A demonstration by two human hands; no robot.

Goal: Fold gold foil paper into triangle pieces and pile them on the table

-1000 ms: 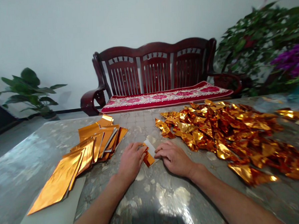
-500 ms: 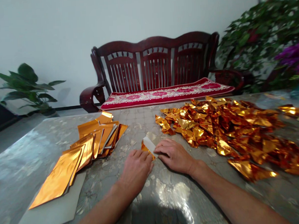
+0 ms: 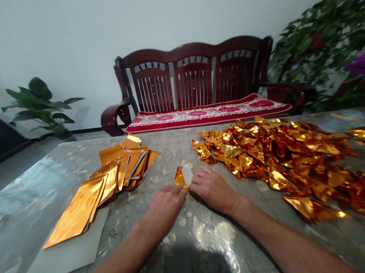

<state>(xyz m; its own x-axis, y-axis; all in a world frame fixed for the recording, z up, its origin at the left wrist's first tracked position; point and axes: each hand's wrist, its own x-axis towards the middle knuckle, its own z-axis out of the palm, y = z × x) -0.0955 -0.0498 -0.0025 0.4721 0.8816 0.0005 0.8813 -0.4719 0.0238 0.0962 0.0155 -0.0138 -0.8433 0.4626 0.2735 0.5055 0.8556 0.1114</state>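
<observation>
A small piece of gold foil paper (image 3: 180, 177), part gold and part white, lies partly folded on the table between my two hands. My left hand (image 3: 167, 200) rests over its near left edge, fingers together and pressing on it. My right hand (image 3: 211, 188) is curled at its right side, fingertips pinching the near corner. Both hands touch the paper near its lower corner, and the fingers hide that part. To the left lies a fanned stack of flat gold foil sheets (image 3: 76, 211). On the right is a large heap of folded gold foil pieces (image 3: 263, 156).
A grey card (image 3: 69, 256) lies under the stack on the patterned table (image 3: 138, 232). Beyond the table stands a dark wooden bench (image 3: 194, 79) with a red patterned cushion (image 3: 206, 115). Potted plants (image 3: 43, 103) stand left and right.
My right hand has closed in on the paper's near corner, and more of the gold side shows on the left. The view has shifted slightly, moving the scene a little to the right.
</observation>
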